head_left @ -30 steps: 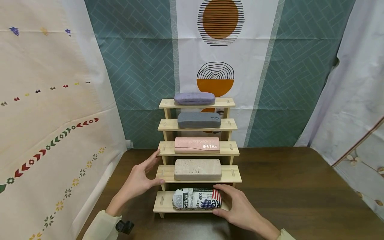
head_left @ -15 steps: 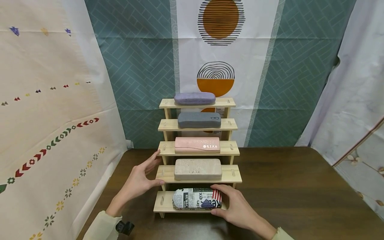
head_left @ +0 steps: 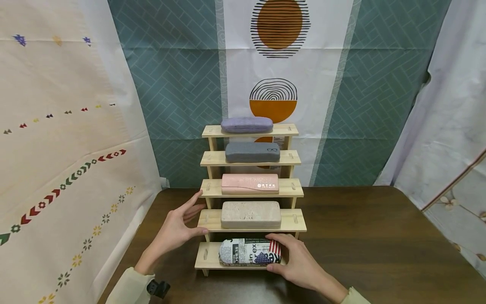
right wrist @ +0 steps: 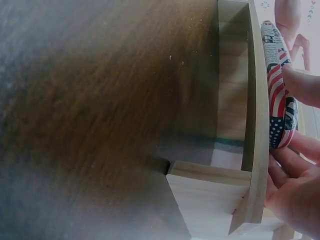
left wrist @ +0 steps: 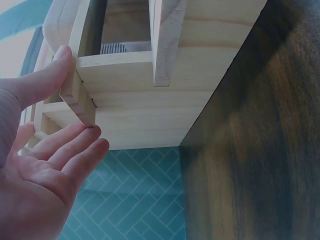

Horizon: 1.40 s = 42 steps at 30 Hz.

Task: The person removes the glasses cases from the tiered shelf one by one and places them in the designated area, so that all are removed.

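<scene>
A stepped wooden stand (head_left: 205, 255) carries one glasses case per tier. On its lowest tier lies a newsprint-and-flag patterned glasses case (head_left: 248, 252). My right hand (head_left: 303, 259) holds that case at its right end, thumb in front and fingers behind; the right wrist view shows thumb and fingers on either side of the patterned case (right wrist: 276, 95). At the stand's left side, my left hand (head_left: 172, 228) grips the end of the second tier from the bottom. In the left wrist view its thumb and fingertips touch opposite edges of the board (left wrist: 80, 97).
Above stand a beige case (head_left: 250, 214), a pink case (head_left: 249, 184), a blue-grey case (head_left: 252, 152) and a purple case (head_left: 247, 124). The dark wooden table (head_left: 353, 236) extends to the right of the stand. Patterned cloths (head_left: 174, 93) hang behind and at both sides.
My right hand has shifted slightly left, its fingers and thumb reaching a little further along the patterned case. The left hand and the cases stay where they were.
</scene>
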Motion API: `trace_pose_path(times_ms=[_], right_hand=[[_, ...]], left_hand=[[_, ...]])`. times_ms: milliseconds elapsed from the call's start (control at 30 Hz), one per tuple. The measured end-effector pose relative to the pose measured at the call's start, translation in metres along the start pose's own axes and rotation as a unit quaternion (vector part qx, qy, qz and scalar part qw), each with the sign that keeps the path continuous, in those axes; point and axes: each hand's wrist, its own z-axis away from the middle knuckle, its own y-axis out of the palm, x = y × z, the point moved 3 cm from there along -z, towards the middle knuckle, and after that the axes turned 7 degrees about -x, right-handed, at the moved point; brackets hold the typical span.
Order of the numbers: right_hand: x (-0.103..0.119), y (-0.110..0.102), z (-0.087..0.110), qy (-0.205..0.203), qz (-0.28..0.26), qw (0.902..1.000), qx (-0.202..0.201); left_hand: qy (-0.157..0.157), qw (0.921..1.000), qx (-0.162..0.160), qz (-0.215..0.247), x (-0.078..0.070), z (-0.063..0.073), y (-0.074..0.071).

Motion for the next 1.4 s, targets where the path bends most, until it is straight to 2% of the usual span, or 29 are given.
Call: trace_pose_path(times_ms=[400, 733, 967, 1400], right_hand=[[-0.0007, -0.0006, -0.0011, 0.013, -0.012, 0.9998, 0.003], [0.0002, 0.0023, -0.005, 0.062, -0.046, 0.9968, 0.019], [0.0013, 0.0047, -0.0066, 0.065, -0.056, 0.9961, 0.02], [0.0007, 0.0049, -0.0068, 0.071, -0.062, 0.9953, 0.021]], left_hand=[[-0.007, 1.0, -0.002, 0.003, 0.0021, -0.0004, -0.0001], [-0.002, 1.0, 0.0, -0.003, 0.0025, -0.0007, -0.001], [-0.008, 1.0, 0.002, 0.002, 0.0021, -0.0005, -0.0008], [0.001, 1.0, -0.001, 0.006, 0.0019, 0.0005, -0.0006]])
